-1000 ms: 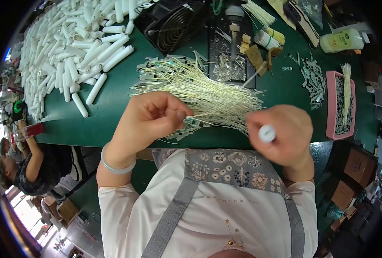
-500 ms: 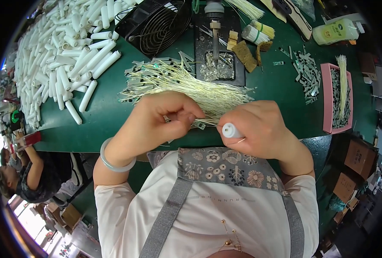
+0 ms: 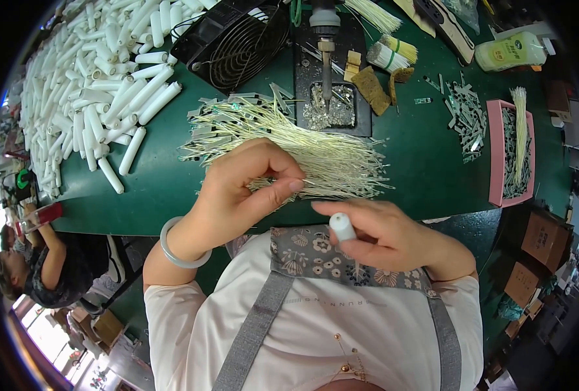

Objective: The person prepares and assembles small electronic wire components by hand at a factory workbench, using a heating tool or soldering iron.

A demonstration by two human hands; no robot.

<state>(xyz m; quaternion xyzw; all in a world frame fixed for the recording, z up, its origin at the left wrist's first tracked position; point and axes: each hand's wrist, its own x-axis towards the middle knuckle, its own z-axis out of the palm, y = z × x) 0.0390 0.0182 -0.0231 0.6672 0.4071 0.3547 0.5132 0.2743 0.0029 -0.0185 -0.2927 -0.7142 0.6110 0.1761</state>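
My right hand holds a white plastic tube over the table's near edge, its round end facing up and its index finger stretched out to the left. My left hand is closed in a pinch, thumb against fingers; what lies between the tips is too small to make out. Just beyond both hands spreads a pile of thin pale wires, with small flat strips at its left end. My left fingertips are in front of the wires' near edge; whether they touch them I cannot tell.
A large heap of white tubes covers the table's left. Behind the wires stand a black fan and a soldering iron over a solder tray. Rightward lie small strips, a pink box and a bottle. Another person sits at left.
My right hand has drawn back toward me with the white tube, and its fingers have loosened from a fist. A small green-tipped strip beside the left fingertips no longer shows.
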